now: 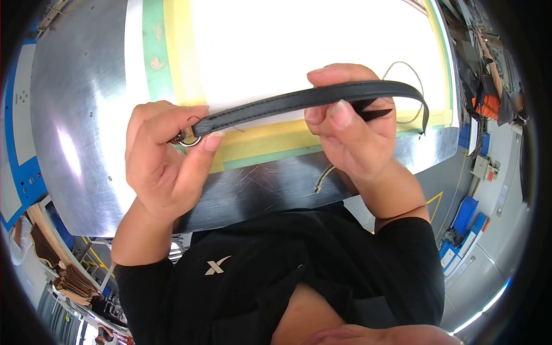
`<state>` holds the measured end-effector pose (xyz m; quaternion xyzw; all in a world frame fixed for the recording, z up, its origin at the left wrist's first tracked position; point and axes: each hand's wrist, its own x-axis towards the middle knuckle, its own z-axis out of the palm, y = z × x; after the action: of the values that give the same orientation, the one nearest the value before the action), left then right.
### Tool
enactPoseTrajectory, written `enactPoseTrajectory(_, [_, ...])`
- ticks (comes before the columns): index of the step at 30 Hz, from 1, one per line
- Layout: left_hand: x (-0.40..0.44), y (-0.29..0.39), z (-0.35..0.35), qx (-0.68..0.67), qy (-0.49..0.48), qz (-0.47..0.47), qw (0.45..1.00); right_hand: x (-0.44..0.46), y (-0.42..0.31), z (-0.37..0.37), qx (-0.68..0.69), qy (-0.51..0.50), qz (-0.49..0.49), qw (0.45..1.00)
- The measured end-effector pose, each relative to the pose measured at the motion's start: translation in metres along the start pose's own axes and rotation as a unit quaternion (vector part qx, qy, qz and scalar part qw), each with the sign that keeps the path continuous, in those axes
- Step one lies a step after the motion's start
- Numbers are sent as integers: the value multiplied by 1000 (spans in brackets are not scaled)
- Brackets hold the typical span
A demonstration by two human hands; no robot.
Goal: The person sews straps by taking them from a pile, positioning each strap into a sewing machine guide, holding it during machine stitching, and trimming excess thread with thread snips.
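A black stitched strap (276,103) is stretched between my two hands above the table. My left hand (164,158) pinches its left end, where a metal ring (191,142) and part of a clasp show between finger and thumb. Short loose threads (236,127) stick out near that end. My right hand (359,126) grips the strap farther along, thumb in front and fingers behind. Beyond it the strap bends over and hangs down, and a dark pointed piece (376,114) shows by the palm. A thin beige cord (422,86) loops behind the right hand, its end (325,178) near the wrist.
Under my hands is a metal table (86,115) with a bright white panel (259,46), edged with yellow tape (247,148) and green tape (155,57). Blue bins (464,215) stand on the floor at right. Stacked brown pieces (75,282) lie at lower left.
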<state>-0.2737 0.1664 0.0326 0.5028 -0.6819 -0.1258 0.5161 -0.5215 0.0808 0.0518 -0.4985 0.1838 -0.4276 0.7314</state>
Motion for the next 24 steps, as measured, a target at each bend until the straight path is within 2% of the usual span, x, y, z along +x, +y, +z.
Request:
enactPoseTrajectory(3, [-7,7,3,-140,38,-135,980,0,-1,0,-3,5,2,1000])
enactPoseTrajectory(5, [-4,10,-1,-205,14,-248,947,0,0,2,-6,8,-1,1000])
enactPoseTrajectory(8, [7,10,-5,-331,18,-292,897,-2,1,2,-57,25,22,998])
enactPoseTrajectory(10, [20,12,-5,-360,54,-294,884,3,-5,9,-173,-11,112,978])
enactPoseTrajectory(11, [25,10,-8,-369,69,-286,882,5,-8,13,-231,-37,153,960])
enactPoseTrajectory(13, [46,17,-19,-400,77,-275,871,-4,-26,18,-368,-215,139,894])
enactPoseTrajectory(14, [57,20,-25,-416,80,-268,865,-11,-26,23,-419,-314,0,852])
enactPoseTrajectory(16, [80,28,-39,-415,79,-235,875,-11,-70,47,-424,-364,-46,828])
enactPoseTrajectory(19, [121,37,-51,-442,42,-167,880,15,-131,56,-464,-282,-161,824])
enactPoseTrajectory(21, [143,45,-51,-426,-17,-111,898,39,-143,60,-514,-117,-253,811])
enactPoseTrajectory(23, [157,61,-43,-424,-45,-75,902,65,-141,51,-484,-48,-279,828])
enactPoseTrajectory(24, [159,65,-39,-437,-51,-68,896,67,-143,48,-420,-79,-196,883])
